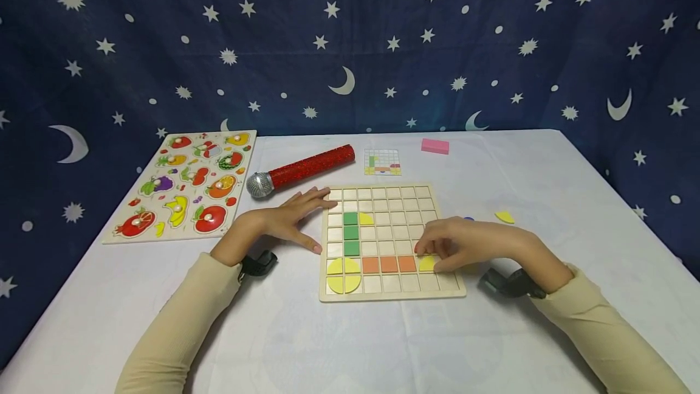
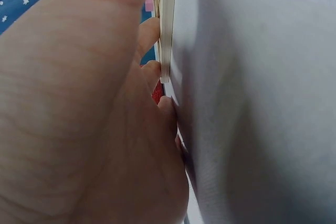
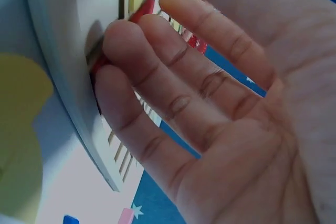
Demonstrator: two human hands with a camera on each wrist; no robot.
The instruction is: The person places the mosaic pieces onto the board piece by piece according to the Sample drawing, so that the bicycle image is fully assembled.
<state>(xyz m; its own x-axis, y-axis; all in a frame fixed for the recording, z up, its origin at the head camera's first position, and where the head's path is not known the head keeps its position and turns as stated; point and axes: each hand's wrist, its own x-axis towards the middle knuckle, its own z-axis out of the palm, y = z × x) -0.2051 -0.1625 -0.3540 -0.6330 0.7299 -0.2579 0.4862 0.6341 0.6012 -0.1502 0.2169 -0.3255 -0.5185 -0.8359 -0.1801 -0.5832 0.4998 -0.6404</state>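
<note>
A wooden grid board (image 1: 383, 293) lies on the white table. In its cells sit a column of green squares (image 1: 351, 233), a row of orange squares (image 1: 389, 264) and several yellow quarter-circles (image 1: 336, 284). My left hand (image 1: 290, 219) spreads its fingers along the board's left edge, thumb and fingertips touching it. Over the board's right side, my right hand (image 1: 465, 242) has its thumb and bent fingertips around a yellow quarter-circle piece (image 1: 426, 264) lying in a cell. Whether they pinch it is hidden. Another yellow piece (image 3: 21, 129) lies under the right palm, beside the board.
Behind the board are a small pattern card (image 1: 382, 162), a pink block (image 1: 435, 146) and a red glitter microphone (image 1: 306, 169). A fruit peg puzzle (image 1: 180, 190) lies at the left. To the right are a yellow piece (image 1: 505, 217) and a partly hidden blue piece (image 1: 469, 219).
</note>
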